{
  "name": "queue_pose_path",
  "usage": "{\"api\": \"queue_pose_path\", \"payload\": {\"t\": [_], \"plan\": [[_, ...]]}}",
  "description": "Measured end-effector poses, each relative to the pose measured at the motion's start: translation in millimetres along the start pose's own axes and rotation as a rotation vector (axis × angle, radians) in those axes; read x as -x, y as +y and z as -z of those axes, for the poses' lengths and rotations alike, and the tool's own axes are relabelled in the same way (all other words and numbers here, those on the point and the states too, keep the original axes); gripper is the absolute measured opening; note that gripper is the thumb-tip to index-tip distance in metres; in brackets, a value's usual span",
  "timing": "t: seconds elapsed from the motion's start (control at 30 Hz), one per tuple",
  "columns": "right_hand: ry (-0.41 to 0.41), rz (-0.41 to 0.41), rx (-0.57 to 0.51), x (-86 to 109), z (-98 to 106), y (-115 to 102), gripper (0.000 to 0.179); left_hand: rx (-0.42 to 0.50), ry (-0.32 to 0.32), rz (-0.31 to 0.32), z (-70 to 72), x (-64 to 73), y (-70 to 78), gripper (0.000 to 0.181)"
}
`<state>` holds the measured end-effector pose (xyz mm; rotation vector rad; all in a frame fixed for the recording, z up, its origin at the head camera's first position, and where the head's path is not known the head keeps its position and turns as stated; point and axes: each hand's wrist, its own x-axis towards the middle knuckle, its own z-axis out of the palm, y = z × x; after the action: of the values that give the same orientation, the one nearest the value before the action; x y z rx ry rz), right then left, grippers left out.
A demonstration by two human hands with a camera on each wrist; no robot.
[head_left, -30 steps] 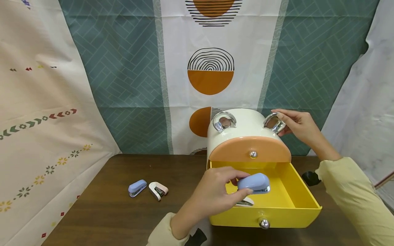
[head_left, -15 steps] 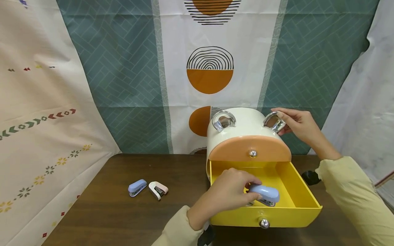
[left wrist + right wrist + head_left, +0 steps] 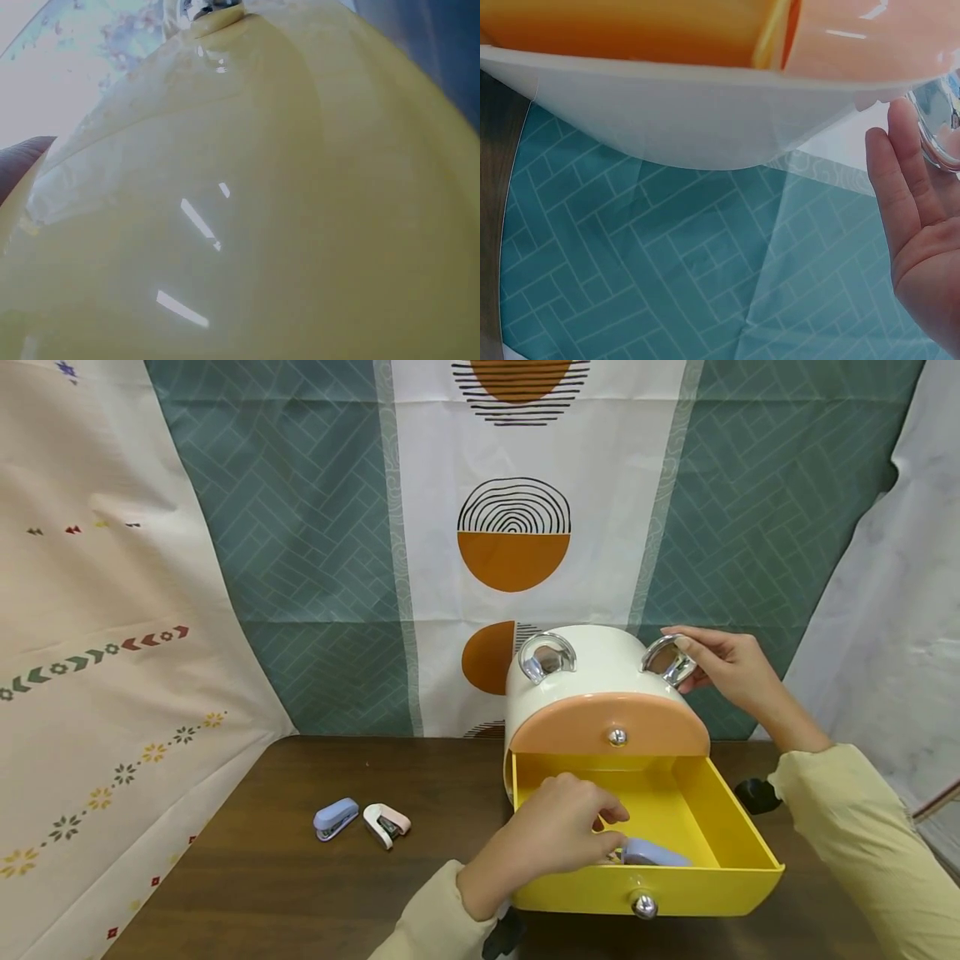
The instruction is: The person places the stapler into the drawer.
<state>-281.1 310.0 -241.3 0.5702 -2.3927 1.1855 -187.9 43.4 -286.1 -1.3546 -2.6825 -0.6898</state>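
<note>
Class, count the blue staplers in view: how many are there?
2. One blue stapler lies on the table; the second blue stapler is inside the yellow drawer, beside the left hand. Others may be hidden there.

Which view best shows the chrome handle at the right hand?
Head: the chrome handle shows nearly whole, pinched by the right hand. Right wrist catches only part, cut off by the picture's right edge. Left wrist doesn't show it.

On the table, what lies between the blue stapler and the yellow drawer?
A pink and white stapler, close beside the blue stapler; the head view shows this.
</note>
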Motion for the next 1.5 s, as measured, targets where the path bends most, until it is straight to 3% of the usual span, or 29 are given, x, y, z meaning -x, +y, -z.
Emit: {"api": "queue_pose_path", "payload": {"t": [0.33,0.57,0.7,0.9,1.03,1.3,1.5], "plan": [[0.0,0.004,0.006,0.8,-1.2,-1.9,0.036,0.085,0.22,0.061,22.3,26.8,-15.0,0.016],[0.007,0.009,0.011,0.4,0.0,-2.5,0.036,0.201,0.46,0.064,32.1,50.0,-46.5,0.013],[0.008,0.007,-0.003,0.6,0.6,-3.0,0.035,0.203,0.524,0.135,34.4,62.8,-66.9,0.014],[0.003,-0.004,0.002,0.1,1.9,-3.5,0.036,0.146,0.519,0.25,35.3,83.0,-101.7,0.016],[0.0,-0.003,-0.001,-0.5,2.6,-3.7,0.037,0.109,0.493,0.358,32.1,97.1,-130.3,0.018],[-0.012,-0.005,-0.002,0.4,0.9,-3.6,0.037,-0.039,0.388,0.552,25.8,127.6,-187.9,0.026],[-0.009,-0.009,0.025,1.9,-0.3,-2.3,0.037,-0.117,0.282,0.65,21.6,147.7,-213.6,0.035]]}}
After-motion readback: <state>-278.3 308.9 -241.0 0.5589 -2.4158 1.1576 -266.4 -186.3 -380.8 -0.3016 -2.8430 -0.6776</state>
